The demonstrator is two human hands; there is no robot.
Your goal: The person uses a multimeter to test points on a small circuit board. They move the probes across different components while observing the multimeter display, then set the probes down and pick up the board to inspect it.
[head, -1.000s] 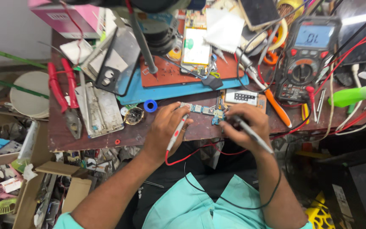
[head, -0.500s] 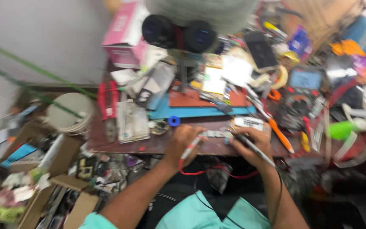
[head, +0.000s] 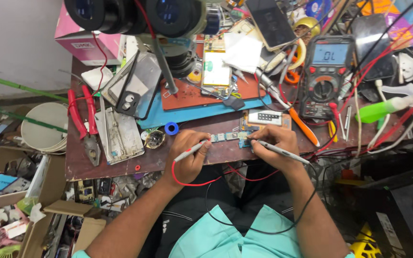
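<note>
Both hands grip probes, left (head: 192,155) red (head: 190,151), right (head: 273,143) black (head: 278,152), tips on the board (head: 230,137) below the meter (head: 328,76), unmoved since before.

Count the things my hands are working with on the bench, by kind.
Probes: 2, red-lead probe in left hand, black-lead probe in right hand
Circuit board: 1
Multimeter: 1
Total: 4
</note>
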